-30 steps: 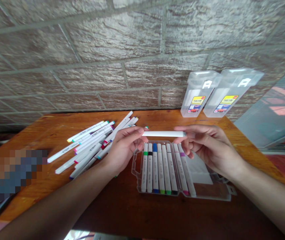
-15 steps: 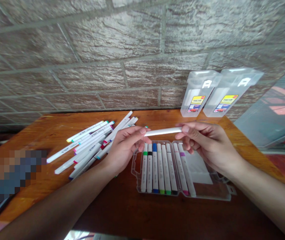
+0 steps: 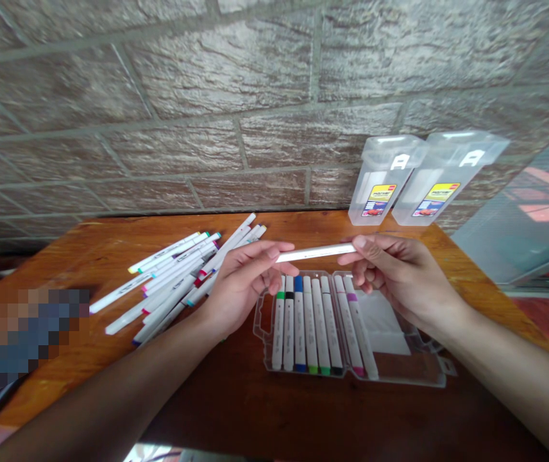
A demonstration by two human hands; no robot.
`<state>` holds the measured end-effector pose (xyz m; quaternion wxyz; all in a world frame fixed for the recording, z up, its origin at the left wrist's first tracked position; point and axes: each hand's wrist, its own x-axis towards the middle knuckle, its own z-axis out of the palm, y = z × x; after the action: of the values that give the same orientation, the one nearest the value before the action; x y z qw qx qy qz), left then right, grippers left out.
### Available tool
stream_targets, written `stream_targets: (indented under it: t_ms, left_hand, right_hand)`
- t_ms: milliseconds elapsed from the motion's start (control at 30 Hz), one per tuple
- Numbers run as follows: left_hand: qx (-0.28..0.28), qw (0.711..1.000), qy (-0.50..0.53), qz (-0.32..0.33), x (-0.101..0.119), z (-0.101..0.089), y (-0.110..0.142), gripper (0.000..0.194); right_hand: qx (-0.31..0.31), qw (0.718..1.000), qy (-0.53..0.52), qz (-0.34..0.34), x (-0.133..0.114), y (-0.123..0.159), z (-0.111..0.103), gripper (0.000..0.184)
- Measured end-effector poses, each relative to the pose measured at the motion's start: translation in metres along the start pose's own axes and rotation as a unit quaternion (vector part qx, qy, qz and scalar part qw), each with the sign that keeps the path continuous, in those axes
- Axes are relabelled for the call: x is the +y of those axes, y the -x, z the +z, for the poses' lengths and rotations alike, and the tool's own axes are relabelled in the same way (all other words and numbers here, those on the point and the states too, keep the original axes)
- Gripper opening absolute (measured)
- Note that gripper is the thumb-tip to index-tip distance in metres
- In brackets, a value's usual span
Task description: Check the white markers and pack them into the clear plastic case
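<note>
My left hand [image 3: 243,279] and my right hand [image 3: 394,276] each pinch one end of a white marker [image 3: 315,252], which lies almost level in the air above a clear plastic case [image 3: 428,371]. The open case rests flat on the wooden table [image 3: 111,234] and holds several white markers [image 3: 320,324] side by side with coloured caps. Its right part shows only a white paper insert [image 3: 383,327]. A loose pile of white markers [image 3: 173,282] lies on the table just left of my left hand.
Two clear plastic marker boxes [image 3: 383,179] with yellow labels lean against the brick wall at the back right. A blurred, pixelated patch [image 3: 24,337] covers the table's left edge. The table's right edge drops off beside a glass panel [image 3: 529,218].
Both hands lifted the held marker slightly and turned it a little, its right end now a touch higher. The case and the pile have not moved.
</note>
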<state>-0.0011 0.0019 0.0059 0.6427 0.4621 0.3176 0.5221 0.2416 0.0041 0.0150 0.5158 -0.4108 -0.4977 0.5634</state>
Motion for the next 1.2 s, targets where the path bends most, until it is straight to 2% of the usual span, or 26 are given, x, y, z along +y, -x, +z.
stream_targets:
  t_ms: [500, 1200]
  left_hand:
    - [-0.046, 0.999, 0.019, 0.015, 0.0033, -0.0011, 0.0022, 0.028]
    - [-0.045, 0.999, 0.014, 0.013, 0.0037, 0.0009, 0.0026, 0.027]
  right_hand:
    - [0.002, 0.999, -0.026, 0.022, -0.0001, -0.0016, -0.0024, 0.031]
    - [-0.003, 0.999, -0.044, 0.029, -0.0011, -0.0014, -0.0029, 0.029]
